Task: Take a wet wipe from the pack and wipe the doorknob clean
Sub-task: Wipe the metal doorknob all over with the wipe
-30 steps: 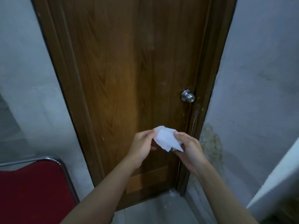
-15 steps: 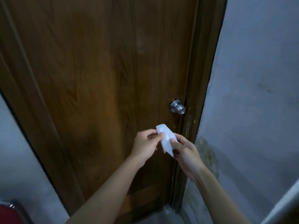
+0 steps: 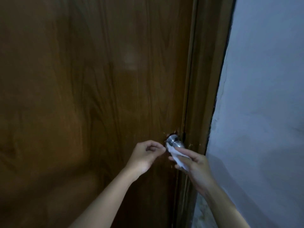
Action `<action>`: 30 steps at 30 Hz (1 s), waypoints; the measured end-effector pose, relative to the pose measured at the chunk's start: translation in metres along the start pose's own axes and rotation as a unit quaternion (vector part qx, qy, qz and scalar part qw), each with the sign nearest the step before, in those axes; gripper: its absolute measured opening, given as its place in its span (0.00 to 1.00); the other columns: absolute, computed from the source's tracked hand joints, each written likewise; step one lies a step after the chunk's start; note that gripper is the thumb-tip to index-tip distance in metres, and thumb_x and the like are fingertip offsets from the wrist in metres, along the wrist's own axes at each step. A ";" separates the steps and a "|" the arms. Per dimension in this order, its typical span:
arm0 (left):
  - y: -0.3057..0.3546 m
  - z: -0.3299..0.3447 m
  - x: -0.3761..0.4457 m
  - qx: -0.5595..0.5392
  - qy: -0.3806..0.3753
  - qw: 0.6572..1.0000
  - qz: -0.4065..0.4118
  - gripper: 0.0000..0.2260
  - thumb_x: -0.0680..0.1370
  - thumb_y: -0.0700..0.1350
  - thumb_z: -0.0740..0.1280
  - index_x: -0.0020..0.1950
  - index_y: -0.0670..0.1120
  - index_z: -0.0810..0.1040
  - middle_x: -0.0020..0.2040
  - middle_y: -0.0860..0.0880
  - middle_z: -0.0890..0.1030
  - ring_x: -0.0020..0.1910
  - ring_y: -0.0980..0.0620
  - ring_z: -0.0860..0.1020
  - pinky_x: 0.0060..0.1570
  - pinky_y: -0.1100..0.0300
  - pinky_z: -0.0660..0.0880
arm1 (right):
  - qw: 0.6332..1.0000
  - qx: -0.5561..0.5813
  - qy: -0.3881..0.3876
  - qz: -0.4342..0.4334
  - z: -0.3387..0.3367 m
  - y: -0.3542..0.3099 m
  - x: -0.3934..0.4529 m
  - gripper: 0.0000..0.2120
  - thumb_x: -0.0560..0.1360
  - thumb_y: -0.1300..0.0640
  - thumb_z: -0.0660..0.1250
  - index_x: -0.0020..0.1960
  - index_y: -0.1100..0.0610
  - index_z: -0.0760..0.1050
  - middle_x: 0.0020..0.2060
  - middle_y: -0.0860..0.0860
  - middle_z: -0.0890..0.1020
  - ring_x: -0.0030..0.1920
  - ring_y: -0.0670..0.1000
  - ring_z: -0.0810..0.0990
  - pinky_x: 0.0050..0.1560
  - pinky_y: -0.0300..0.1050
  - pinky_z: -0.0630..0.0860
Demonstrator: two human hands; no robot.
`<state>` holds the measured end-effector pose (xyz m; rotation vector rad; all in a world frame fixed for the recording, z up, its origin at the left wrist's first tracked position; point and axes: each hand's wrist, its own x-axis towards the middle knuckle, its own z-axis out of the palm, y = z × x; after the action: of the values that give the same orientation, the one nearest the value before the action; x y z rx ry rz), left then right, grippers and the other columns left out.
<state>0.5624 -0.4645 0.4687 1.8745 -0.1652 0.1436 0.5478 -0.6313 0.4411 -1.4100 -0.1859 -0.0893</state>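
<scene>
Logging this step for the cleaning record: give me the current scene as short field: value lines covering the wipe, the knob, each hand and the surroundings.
wipe: white wet wipe, crumpled, its upper end against the knob
knob: round metal doorknob, underside partly covered by the wipe
right hand: right hand grips the wipe and holds it up to the knob
left hand: left hand, fingers curled, beside the knob; whether it touches the wipe's edge is unclear
door: brown wooden door, closed in its frame
wall: pale wall on the right
</scene>
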 end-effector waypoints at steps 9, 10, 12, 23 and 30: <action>-0.023 0.046 0.062 0.176 -0.002 0.983 0.056 0.15 0.69 0.50 0.72 0.55 0.52 0.76 0.51 0.54 0.78 0.44 0.57 0.77 0.44 0.60 0.78 | 0.977 -0.118 0.156 -0.083 -0.045 0.007 0.066 0.12 0.75 0.61 0.64 0.56 0.51 0.77 0.53 0.48 0.80 0.50 0.44 0.80 0.48 0.38 0.77; -0.023 0.051 0.065 0.202 0.001 0.977 0.063 0.19 0.68 0.52 0.72 0.57 0.52 0.75 0.53 0.54 0.77 0.45 0.56 0.76 0.45 0.60 0.77 | 0.972 -0.142 0.152 -0.108 -0.047 0.009 0.070 0.12 0.75 0.60 0.65 0.56 0.49 0.76 0.54 0.48 0.80 0.52 0.43 0.79 0.50 0.39 0.77; -0.023 0.060 0.069 0.256 0.007 0.964 0.078 0.24 0.67 0.54 0.72 0.60 0.52 0.73 0.55 0.54 0.76 0.49 0.56 0.75 0.47 0.60 0.74 | 0.960 -0.196 0.122 -0.158 -0.050 0.011 0.077 0.11 0.75 0.59 0.64 0.55 0.47 0.75 0.53 0.46 0.80 0.53 0.37 0.78 0.52 0.34 0.76; -0.026 0.075 0.081 0.337 0.020 0.934 0.114 0.18 0.69 0.52 0.71 0.57 0.49 0.75 0.53 0.50 0.78 0.47 0.56 0.76 0.48 0.58 0.77 | 0.850 -0.443 -0.029 -0.283 -0.049 0.044 0.096 0.17 0.73 0.69 0.60 0.61 0.63 0.74 0.57 0.57 0.80 0.59 0.46 0.70 0.61 0.30 0.65; -0.026 0.079 0.081 0.354 0.026 0.928 0.113 0.19 0.70 0.52 0.70 0.58 0.49 0.74 0.55 0.51 0.77 0.47 0.58 0.74 0.46 0.63 0.75 | 0.865 -0.380 0.065 -0.320 -0.053 0.068 0.079 0.17 0.71 0.63 0.55 0.53 0.68 0.78 0.50 0.60 0.82 0.54 0.54 0.77 0.63 0.27 0.65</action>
<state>0.6481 -0.5355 0.4349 2.5653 -0.3247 0.4606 0.6409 -0.6685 0.3815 -2.0653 -0.5461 -0.8912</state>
